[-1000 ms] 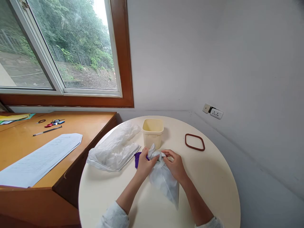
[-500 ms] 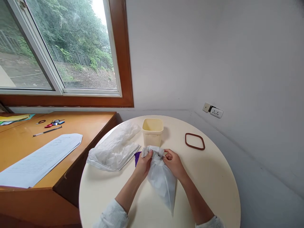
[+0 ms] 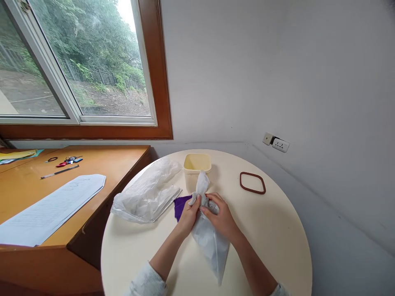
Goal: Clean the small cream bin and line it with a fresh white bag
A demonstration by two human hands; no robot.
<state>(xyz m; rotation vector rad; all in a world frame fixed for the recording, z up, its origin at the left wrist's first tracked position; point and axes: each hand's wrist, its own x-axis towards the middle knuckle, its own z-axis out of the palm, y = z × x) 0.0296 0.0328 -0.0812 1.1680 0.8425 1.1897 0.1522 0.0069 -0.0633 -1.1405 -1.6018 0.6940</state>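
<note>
Both my hands are closed around the gathered neck of a whitish translucent plastic bag (image 3: 210, 242), low over the round table. My left hand (image 3: 189, 213) pinches the neck from the left, thumb on top. From the right, my right hand (image 3: 219, 213) grips the same neck with bent fingers. A twisted end of the bag sticks up above my fingers, in front of a cream plastic tub (image 3: 197, 164) that stands open. Beside my left hand lies a purple cloth (image 3: 180, 206), partly hidden by that hand.
Crumpled clear plastic (image 3: 148, 193) covers the left of the round white table (image 3: 265, 242). A brown rounded frame (image 3: 252, 183) lies at the right. On the wooden desk (image 3: 123, 160) are papers (image 3: 58, 207), a pen (image 3: 60, 172) and keys (image 3: 72, 160).
The bag's mouth, wide and bunched before, is now drawn into a narrow upright twist. My right hand has shifted left, closer to my left hand. More of the purple cloth shows.
</note>
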